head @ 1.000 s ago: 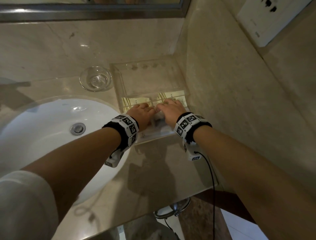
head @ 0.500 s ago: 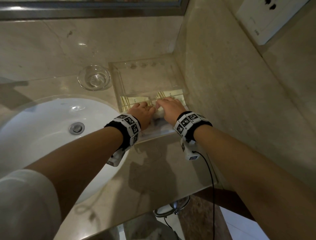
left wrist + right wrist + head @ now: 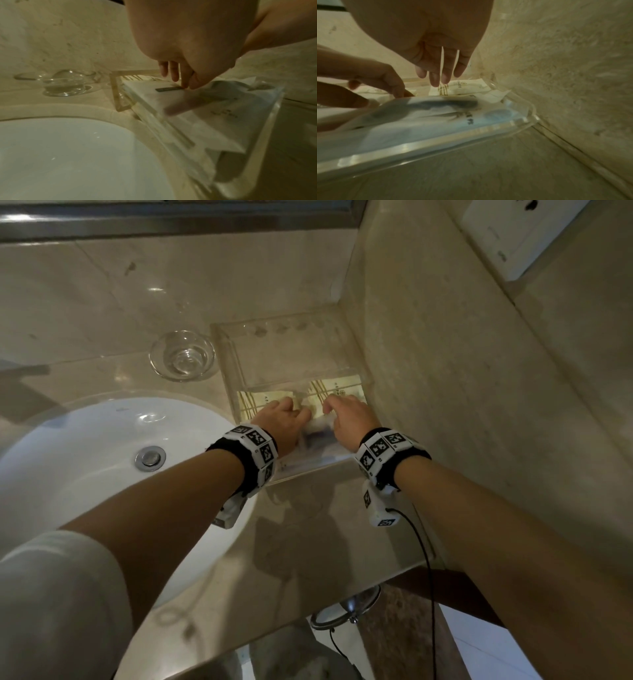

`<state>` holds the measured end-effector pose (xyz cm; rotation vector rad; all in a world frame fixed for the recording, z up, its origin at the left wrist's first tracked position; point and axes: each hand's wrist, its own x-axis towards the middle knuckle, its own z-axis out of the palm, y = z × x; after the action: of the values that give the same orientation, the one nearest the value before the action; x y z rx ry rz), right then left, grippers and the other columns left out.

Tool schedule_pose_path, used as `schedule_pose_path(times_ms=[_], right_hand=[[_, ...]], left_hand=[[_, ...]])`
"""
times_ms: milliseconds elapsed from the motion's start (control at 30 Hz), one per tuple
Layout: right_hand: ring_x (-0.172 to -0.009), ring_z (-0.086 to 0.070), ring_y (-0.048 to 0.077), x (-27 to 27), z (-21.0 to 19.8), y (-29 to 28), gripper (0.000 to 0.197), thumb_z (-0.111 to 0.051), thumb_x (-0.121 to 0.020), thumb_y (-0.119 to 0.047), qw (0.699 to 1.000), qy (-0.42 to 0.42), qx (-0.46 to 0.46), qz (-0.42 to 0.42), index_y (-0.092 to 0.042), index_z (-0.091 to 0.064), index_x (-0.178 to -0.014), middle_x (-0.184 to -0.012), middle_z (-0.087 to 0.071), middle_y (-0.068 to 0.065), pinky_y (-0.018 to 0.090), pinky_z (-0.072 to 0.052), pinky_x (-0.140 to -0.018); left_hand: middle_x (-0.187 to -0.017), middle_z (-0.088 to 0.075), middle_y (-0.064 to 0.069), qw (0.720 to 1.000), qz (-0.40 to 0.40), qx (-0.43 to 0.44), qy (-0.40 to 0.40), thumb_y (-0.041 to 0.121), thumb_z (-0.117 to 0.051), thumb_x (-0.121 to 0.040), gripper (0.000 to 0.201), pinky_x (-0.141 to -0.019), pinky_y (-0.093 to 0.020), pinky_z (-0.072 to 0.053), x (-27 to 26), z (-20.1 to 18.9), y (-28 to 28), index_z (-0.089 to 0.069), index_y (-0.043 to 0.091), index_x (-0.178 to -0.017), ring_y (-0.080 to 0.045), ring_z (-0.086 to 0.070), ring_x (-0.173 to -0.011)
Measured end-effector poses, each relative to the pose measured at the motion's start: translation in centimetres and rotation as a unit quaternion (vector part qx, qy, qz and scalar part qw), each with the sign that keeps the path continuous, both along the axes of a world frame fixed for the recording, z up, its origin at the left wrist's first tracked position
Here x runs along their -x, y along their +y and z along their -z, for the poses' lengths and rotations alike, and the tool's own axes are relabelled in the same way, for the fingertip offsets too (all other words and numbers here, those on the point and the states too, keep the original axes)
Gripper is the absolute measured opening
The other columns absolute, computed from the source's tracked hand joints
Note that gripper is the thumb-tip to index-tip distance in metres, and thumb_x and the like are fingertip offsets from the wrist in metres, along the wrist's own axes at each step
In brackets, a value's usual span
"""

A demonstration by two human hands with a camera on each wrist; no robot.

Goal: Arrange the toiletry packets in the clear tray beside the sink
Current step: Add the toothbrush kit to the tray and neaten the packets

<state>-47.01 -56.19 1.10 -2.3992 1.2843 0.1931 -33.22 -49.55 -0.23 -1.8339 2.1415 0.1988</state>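
From the head: both hands deep in the clear tray right of the sink, barely shifted since a second ago, packets nearly squared; left wrist: left hand pinching a white packet; right wrist: right hand fingers straight above another packet, gripping nothing.

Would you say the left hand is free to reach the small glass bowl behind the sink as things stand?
Probably yes. The left hand is over the clear tray, and the glass bowl stands just beside that tray with bare counter between them.
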Motion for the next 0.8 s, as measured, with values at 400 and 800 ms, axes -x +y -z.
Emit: schedule_pose_path(times_ms=[400,800], right_hand=[[-0.125,-0.043,0.026,1.3,-0.4,-0.1,0.046,-0.057,-0.089,-0.033,0.998,-0.022,0.004,-0.050,-0.015,-0.045,-0.130,-0.134,-0.050,0.007,0.039,-0.037,-0.102],[-0.146,0.014,0.029,1.8,2.3,1.6,0.104,-0.066,-0.084,-0.019,0.964,0.195,0.074,-0.165,-0.023,0.015,-0.149,-0.158,0.020,0.006,0.048,0.002,-0.117]], left_hand=[[-0.136,-0.049,-0.009,0.998,0.001,0.008,0.060,0.030,-0.045,-0.091,0.046,-0.097,-0.037,-0.033,-0.6,-0.2,-0.4,-0.037,0.008,-0.131,-0.029,-0.040,-0.122],[-0.156,0.020,-0.015,0.995,-0.070,-0.068,0.015,0.079,-0.054,-0.063,0.123,-0.114,-0.060,0.001,0.0,0.9,2.6,0.017,0.026,-0.148,-0.043,0.013,-0.143]])
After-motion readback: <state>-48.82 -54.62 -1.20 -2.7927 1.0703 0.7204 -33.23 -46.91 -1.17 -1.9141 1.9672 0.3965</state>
